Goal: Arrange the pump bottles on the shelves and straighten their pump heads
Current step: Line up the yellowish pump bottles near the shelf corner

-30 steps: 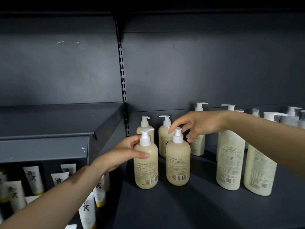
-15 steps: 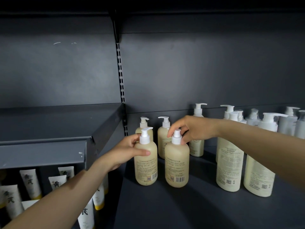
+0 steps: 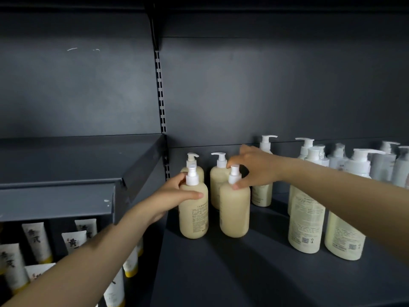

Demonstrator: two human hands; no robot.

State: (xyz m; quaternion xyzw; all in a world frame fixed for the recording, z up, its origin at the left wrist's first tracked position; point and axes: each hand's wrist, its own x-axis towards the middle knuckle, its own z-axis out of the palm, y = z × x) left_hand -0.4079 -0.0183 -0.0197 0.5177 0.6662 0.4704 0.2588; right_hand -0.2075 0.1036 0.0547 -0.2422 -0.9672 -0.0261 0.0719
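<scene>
a dark grey metal back wall [image 3: 265, 85] fills the upper view, lit more on its left panel. a slotted upright [image 3: 161, 91] runs down it between two bays. the left shelf [image 3: 66, 160] sits higher, its front lip scuffed white near the right corner. below it stand white tubes [image 3: 36, 240] with yellow caps, in shadow.

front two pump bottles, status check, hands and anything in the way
Left hand grips front left bottle. Right hand pinches pump head of front right bottle. Both upright on shelf. Nothing blocking.
</scene>
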